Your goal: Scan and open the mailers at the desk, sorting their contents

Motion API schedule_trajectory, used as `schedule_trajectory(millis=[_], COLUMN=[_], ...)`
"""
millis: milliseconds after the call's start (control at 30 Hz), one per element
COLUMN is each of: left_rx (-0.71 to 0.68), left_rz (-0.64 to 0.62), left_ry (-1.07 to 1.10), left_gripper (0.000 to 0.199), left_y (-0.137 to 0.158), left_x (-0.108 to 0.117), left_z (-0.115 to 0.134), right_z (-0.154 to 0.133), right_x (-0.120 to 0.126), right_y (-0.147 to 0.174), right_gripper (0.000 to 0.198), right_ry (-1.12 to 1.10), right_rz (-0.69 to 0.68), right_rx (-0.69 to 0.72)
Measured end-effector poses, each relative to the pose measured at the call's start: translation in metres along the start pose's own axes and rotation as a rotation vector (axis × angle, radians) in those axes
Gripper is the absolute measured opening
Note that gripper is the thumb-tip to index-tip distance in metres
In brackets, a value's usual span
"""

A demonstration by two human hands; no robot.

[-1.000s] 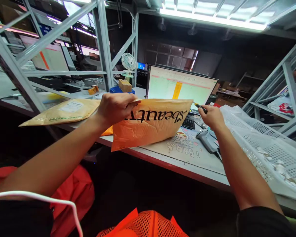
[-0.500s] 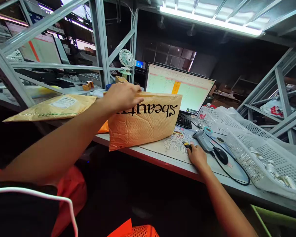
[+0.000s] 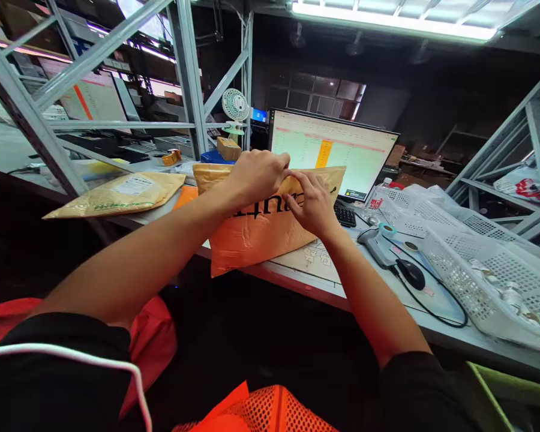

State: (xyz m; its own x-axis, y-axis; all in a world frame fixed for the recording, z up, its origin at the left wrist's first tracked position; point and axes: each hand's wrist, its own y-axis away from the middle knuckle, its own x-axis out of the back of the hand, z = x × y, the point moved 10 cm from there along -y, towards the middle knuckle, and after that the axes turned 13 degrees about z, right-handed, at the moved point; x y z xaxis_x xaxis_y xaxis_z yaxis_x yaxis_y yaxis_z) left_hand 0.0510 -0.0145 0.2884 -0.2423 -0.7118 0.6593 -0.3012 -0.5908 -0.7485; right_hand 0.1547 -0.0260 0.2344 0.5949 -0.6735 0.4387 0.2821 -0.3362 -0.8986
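Note:
A tan padded mailer (image 3: 256, 246) with large black lettering, upside down to me, stands on the table's front edge. My left hand (image 3: 261, 171) grips its top edge near the middle, fingers curled over. My right hand (image 3: 312, 201) is against the top edge just beside the left, with index finger and thumb bent at the mailer's face. Whether anything small sits within the right fingers is hidden. Another tan mailer (image 3: 130, 189) with a white label lies flat to the left.
Behind the mailer are a monitor (image 3: 333, 147) and a keyboard (image 3: 344, 215). A handheld scanner (image 3: 378, 247) and a black mouse (image 3: 410, 273) with a cable lie at right. Farther right are white plastic baskets (image 3: 477, 252). A metal post (image 3: 189, 78) rises at left.
My right hand has left the table, where it was at a small yellow-and-black tool, and come up to the mailer's top edge. That tool no longer shows on the table.

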Motion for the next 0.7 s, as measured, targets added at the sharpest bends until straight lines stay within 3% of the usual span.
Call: schedule_trajectory(millis=[100, 167, 200, 267, 300, 367, 400, 433, 467, 567, 700], left_rx=[-0.039, -0.081, -0.113, -0.302, -0.282, 0.058, 0.211, 0.265, 0.297, 0.294, 0.231], left_rz=[0.174, 0.312, 0.284, -0.067, -0.312, -0.712, -0.863, -1.029, -1.103, -1.192, -1.145], left_ry=[0.081, 0.220, 0.330, 0.610, 0.658, 0.477, 0.316, 0.219, 0.187, 0.220, 0.348], left_gripper=[0.033, 0.031, 0.034, 0.041, 0.044, 0.051, 0.052, 0.052, 0.053, 0.053, 0.051], left_y=[0.022, 0.074, 0.112, 0.209, 0.263, 0.360, 0.404, 0.442, 0.464, 0.487, 0.463], left_x=[0.013, 0.019, 0.007, -0.054, -0.100, -0.200, -0.240, -0.271, -0.293, -0.327, -0.337], left_z=[0.003, 0.011, 0.017, 0.046, 0.050, 0.017, -0.004, -0.014, -0.019, -0.018, -0.009], right_z=[0.004, 0.007, 0.008, 0.009, 0.009, 0.008, 0.008, 0.008, 0.008, 0.009, 0.008], right_x=[-0.015, -0.021, -0.023, -0.025, -0.026, -0.027, -0.028, -0.028, -0.029, -0.031, -0.037], right_y=[-0.001, -0.001, -0.001, 0.000, 0.001, 0.003, 0.005, 0.005, 0.005, 0.004, 0.004], right_gripper=[0.027, 0.015, 0.011, 0.008, 0.009, 0.011, 0.011, 0.012, 0.013, 0.013, 0.014], right_ry=[0.088, 0.120, 0.128, 0.133, 0.131, 0.127, 0.124, 0.121, 0.119, 0.125, 0.160], right_rz=[-0.070, -0.092, -0.090, -0.063, -0.045, -0.021, -0.015, -0.013, -0.013, -0.042, -0.113], right_rx=[-0.023, -0.027, -0.030, -0.030, -0.025, -0.012, -0.009, -0.008, -0.011, -0.030, -0.052])
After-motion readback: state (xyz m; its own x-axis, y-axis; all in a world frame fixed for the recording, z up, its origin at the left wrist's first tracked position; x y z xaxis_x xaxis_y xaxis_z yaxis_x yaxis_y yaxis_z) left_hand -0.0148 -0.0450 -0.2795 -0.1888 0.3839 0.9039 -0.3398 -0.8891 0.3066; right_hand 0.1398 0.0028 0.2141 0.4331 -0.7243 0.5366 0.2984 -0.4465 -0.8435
